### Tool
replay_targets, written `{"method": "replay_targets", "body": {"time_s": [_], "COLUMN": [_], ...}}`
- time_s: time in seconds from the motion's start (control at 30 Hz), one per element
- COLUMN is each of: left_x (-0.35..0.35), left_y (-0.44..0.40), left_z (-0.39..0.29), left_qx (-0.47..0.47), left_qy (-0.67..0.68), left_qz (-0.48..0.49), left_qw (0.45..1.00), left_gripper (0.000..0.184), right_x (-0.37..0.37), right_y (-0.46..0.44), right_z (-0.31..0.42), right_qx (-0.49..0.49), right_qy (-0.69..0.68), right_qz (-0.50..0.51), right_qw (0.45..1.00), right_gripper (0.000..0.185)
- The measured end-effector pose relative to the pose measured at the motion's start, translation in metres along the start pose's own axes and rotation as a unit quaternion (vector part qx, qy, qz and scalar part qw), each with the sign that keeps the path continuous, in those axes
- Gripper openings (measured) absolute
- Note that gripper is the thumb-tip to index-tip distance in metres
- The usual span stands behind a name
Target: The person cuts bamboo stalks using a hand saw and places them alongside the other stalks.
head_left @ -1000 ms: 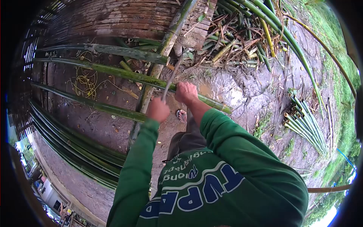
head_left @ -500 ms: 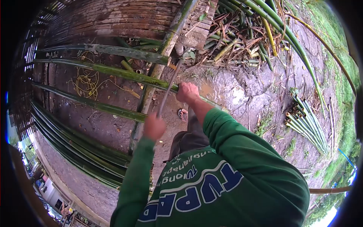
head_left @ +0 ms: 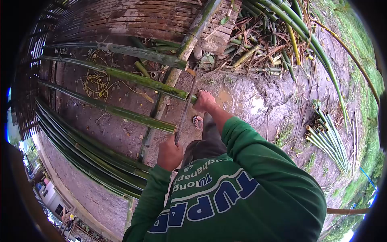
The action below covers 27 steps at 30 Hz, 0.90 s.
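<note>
My left hand [head_left: 170,154] is closed around the near end of a long, narrow blade, which looks like a handsaw [head_left: 184,117]; its teeth do not show. The blade lies across a green bamboo pole [head_left: 141,82], close to the pole's near end. My right hand [head_left: 204,101] grips that end, just right of the blade. The pole rests on a slanting bamboo crossbar [head_left: 171,78]. Two more poles lie beside it: a greyish bamboo pole [head_left: 137,52] above and a shorter-reaching green bamboo pole [head_left: 133,117] below, nearer my left hand.
Several bamboo poles [head_left: 92,161] are stacked at lower left. A tangled yellow cord [head_left: 96,86] is on the ground. A slatted bamboo platform [head_left: 149,18] stands at the top, beside a heap of bamboo offcuts [head_left: 258,56]. Cut bamboo lengths [head_left: 328,139] lie at right on wet mud.
My left hand has drawn back toward my body, and the blade has slid with it across the pole. My right hand keeps its grip on the pole end. The view has shifted slightly.
</note>
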<state>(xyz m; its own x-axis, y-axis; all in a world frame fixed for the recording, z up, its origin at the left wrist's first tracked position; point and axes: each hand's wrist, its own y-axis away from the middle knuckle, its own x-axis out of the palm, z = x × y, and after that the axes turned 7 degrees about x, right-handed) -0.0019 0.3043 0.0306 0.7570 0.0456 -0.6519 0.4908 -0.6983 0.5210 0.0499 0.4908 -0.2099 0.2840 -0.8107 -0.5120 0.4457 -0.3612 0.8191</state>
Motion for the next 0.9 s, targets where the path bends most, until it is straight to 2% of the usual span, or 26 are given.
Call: {"method": "replay_targets", "body": {"time_s": [0.1, 0.17, 0.2, 0.27, 0.37, 0.4, 0.43, 0.47, 0.5, 0.53, 0.57, 0.63, 0.67, 0.73, 0.77, 0.8, 0.83, 0.9], "left_x": [0.003, 0.012, 0.021, 0.058, 0.078, 0.073, 0.069, 0.061, 0.051, 0.04, 0.026, 0.023, 0.025, 0.022, 0.016, 0.011, 0.007, 0.0], "left_y": [0.002, -0.017, -0.035, -0.094, -0.116, -0.099, -0.081, -0.067, -0.052, -0.033, -0.017, 0.008, 0.021, 0.039, 0.049, 0.057, 0.061, 0.081], "left_z": [0.002, 0.009, 0.015, 0.036, 0.039, 0.038, 0.042, 0.046, 0.05, 0.044, 0.04, 0.06, 0.069, 0.078, 0.076, 0.074, 0.072, 0.067], "left_qx": [-0.017, 0.004, 0.024, -0.02, -0.01, -0.012, 0.015, 0.017, 0.019, 0.018, 0.013, 0.031, 0.045, 0.063, 0.066, 0.066, 0.072, 0.054], "left_qy": [0.003, -0.008, -0.016, -0.025, -0.064, -0.044, -0.032, -0.006, 0.003, -0.009, 0.022, -0.005, 0.008, 0.036, 0.053, 0.071, 0.078, 0.1], "left_qz": [0.006, 0.01, 0.009, 0.026, 0.074, 0.047, 0.034, 0.058, 0.088, 0.056, 0.064, 0.083, 0.068, 0.054, 0.056, 0.058, 0.048, 0.013], "left_qw": [1.0, 1.0, 1.0, 0.999, 0.995, 0.998, 0.999, 0.998, 0.996, 0.998, 0.998, 0.996, 0.997, 0.996, 0.995, 0.994, 0.993, 0.993], "left_gripper": [0.013, 0.014, 0.015, 0.016, 0.019, 0.021, 0.013, 0.013, 0.014, 0.017, 0.018, 0.017, 0.017, 0.016, 0.016, 0.016, 0.017, 0.018], "right_x": [0.041, 0.042, 0.03, 0.041, 0.033, 0.031, 0.029, 0.013, 0.003, -0.015, -0.038, -0.112, -0.178, -0.286, -0.343, -0.39, -0.42, -0.453], "right_y": [-0.013, -0.018, -0.013, -0.018, 0.01, 0.013, 0.004, 0.015, 0.014, 0.025, 0.033, 0.038, 0.074, 0.095, 0.112, 0.106, 0.095, 0.118], "right_z": [-0.008, -0.011, -0.007, 0.0, -0.033, -0.06, -0.104, -0.139, -0.184, -0.227, -0.264, -0.328, -0.31, -0.284, -0.249, -0.235, -0.221, -0.133], "right_qx": [-0.029, -0.046, -0.058, -0.117, -0.042, -0.013, -0.011, 0.011, 0.082, 0.137, 0.127, 0.223, 0.235, 0.211, 0.188, 0.174, 0.146, 0.081], "right_qy": [0.019, 0.034, 0.055, 0.12, -0.004, -0.023, -0.056, -0.02, 0.014, 0.003, 0.07, 0.126, 0.09, 0.111, 0.136, 0.22, 0.292, 0.283], "right_qz": [-0.113, -0.113, -0.059, 0.161, 0.064, 0.055, 0.065, 0.024, 0.038, -0.003, -0.035, -0.066, -0.164, -0.345, -0.389, -0.432, -0.557, -0.615], "right_qw": [0.993, 0.992, 0.995, 0.973, 0.997, 0.998, 0.996, 0.999, 0.996, 0.991, 0.989, 0.964, 0.954, 0.908, 0.891, 0.857, 0.764, 0.731], "right_gripper": [0.05, 0.048, 0.044, 0.038, 0.049, 0.052, 0.046, 0.047, 0.046, 0.046, 0.047, 0.044, 0.035, 0.029, 0.026, 0.03, 0.042, 0.053]}}
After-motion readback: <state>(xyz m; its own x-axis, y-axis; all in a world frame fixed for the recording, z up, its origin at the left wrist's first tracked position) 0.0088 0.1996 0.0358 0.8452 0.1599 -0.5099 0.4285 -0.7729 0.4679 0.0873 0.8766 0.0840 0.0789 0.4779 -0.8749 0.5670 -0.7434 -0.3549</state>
